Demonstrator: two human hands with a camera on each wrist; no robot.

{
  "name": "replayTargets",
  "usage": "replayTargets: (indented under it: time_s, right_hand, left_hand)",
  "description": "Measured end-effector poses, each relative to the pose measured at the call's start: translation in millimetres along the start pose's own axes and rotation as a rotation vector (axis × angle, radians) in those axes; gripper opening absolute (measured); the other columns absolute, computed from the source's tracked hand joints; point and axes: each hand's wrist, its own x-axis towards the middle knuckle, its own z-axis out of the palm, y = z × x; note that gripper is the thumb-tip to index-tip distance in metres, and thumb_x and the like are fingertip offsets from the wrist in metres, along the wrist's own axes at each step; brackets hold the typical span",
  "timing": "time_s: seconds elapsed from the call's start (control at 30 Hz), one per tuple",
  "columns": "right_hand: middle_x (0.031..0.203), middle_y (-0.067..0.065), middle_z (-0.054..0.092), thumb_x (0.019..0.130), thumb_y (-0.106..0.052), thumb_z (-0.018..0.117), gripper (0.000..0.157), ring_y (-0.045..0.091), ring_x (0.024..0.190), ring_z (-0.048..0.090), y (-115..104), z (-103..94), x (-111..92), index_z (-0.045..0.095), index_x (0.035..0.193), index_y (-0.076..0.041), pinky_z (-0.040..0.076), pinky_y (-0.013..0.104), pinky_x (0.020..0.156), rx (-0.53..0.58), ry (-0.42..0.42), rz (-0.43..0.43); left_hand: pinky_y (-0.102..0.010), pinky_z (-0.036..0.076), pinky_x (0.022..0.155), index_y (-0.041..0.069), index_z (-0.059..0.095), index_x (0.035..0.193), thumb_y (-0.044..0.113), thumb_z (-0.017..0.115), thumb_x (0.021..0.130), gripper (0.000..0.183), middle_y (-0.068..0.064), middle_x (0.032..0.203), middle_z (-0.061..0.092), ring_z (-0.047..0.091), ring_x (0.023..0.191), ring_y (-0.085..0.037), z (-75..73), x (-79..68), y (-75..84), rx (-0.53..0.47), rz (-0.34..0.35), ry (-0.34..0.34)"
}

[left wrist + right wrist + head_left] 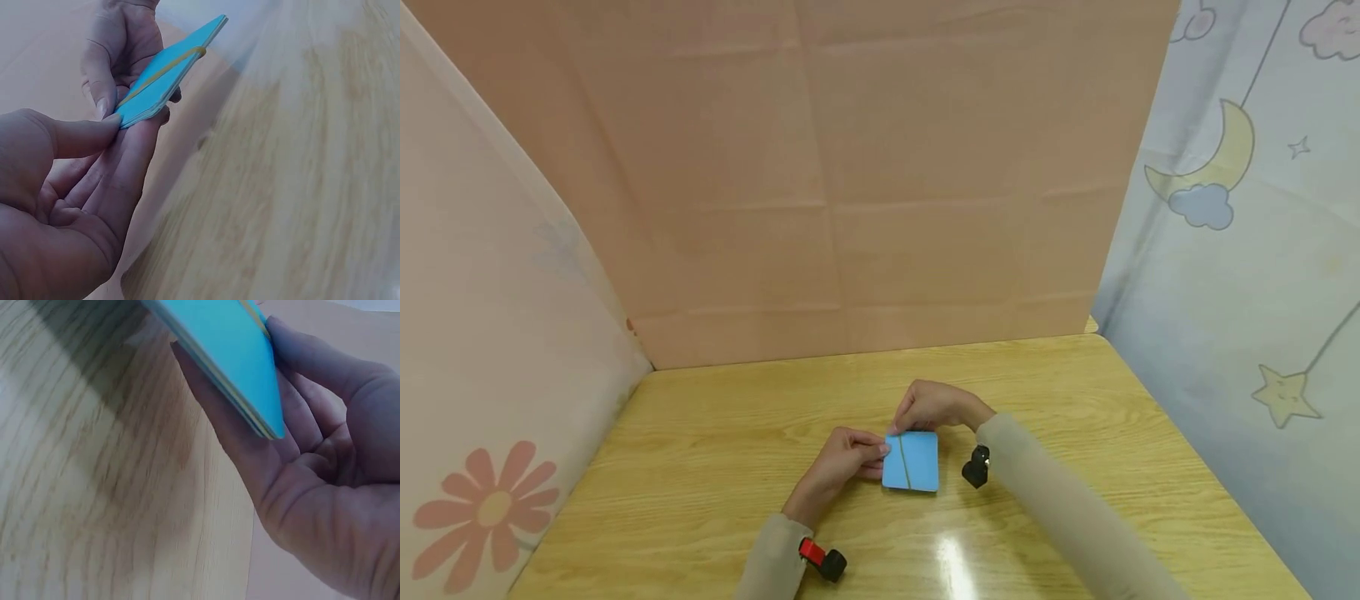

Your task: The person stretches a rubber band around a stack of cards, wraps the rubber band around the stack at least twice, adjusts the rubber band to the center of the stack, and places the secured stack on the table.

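A thin stack of blue square cards (923,463) with rounded corners is held above the wooden table, tilted in both wrist views. One yellow rubber band (905,463) runs over its top face, left of the middle and slightly slanted. My left hand (842,458) pinches the left edge, thumb on top and fingers underneath. At the far edge, near the band's upper end, my right hand (934,405) grips the stack, its thumb (319,359) by the band and a finger below. Pale layers show along the stack's side (219,378). The underside is hidden.
The wooden table (737,417) spreads around both hands. A peach cloth (850,208) hangs at its back, with patterned cloths at left and right (1262,292). Small black devices (976,467) sit at both wrists.
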Motion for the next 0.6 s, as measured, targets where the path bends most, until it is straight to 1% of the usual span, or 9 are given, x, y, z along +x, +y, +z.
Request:
replayTargets:
  time_s: [0.17, 0.33, 0.4, 0.5, 0.6]
  right_hand:
    - [0.055, -0.006, 0.051, 0.083, -0.02, 0.079, 0.013, 0.006, 0.046, 0.032, 0.3, 1.9, -2.3, 0.08, 0.079, -0.008, 0.028, 0.02, 0.044, -0.049, 0.007, -0.012]
    - [0.056, -0.006, 0.051, 0.085, -0.021, 0.078, 0.012, 0.006, 0.047, 0.034, 0.4, 0.7, -4.7, 0.08, 0.08, -0.01, 0.03, 0.02, 0.044, -0.076, 0.015, -0.028]
    - [0.06, -0.006, 0.057, 0.085, -0.021, 0.077, 0.011, 0.005, 0.049, 0.039, 0.7, -0.8, -5.9, 0.081, 0.081, -0.012, 0.036, 0.02, 0.046, -0.076, 0.024, -0.031]
    - [0.064, -0.006, 0.059, 0.086, -0.022, 0.077, 0.009, 0.006, 0.053, 0.043, 0.8, -4.2, -8.3, 0.08, 0.083, -0.013, 0.042, 0.022, 0.05, -0.078, 0.024, -0.03]
    - [0.072, -0.004, 0.066, 0.087, -0.022, 0.076, 0.009, 0.007, 0.058, 0.049, 1.7, -8.5, -11.7, 0.08, 0.087, -0.014, 0.048, 0.026, 0.055, -0.065, 0.011, -0.036]
  left_hand:
    - [-0.034, 0.062, 0.07, -0.005, 0.071, 0.107, 0.014, 0.069, 0.092, 0.025, -0.01, 0.088, 0.076, 0.073, 0.072, -0.015, 0.1, -2.8, -2.2, -0.004, -0.003, 0.015]
    - [-0.033, 0.062, 0.07, -0.005, 0.071, 0.109, 0.015, 0.068, 0.093, 0.025, -0.011, 0.092, 0.076, 0.073, 0.073, -0.014, 0.2, -6.0, -0.3, -0.004, 0.003, 0.032]
    - [-0.033, 0.062, 0.07, -0.005, 0.071, 0.11, 0.014, 0.068, 0.093, 0.026, -0.012, 0.093, 0.076, 0.073, 0.073, -0.014, 0.0, -7.7, 2.0, -0.005, 0.011, 0.05]
    - [-0.034, 0.062, 0.07, -0.005, 0.071, 0.11, 0.014, 0.068, 0.093, 0.026, -0.013, 0.094, 0.076, 0.074, 0.073, -0.015, 0.6, -11.0, 6.7, 0.008, 0.018, 0.074]
    - [-0.035, 0.062, 0.072, -0.005, 0.07, 0.112, 0.015, 0.068, 0.093, 0.027, -0.014, 0.095, 0.076, 0.074, 0.076, -0.016, 2.2, -13.2, 12.6, 0.032, 0.024, 0.077]
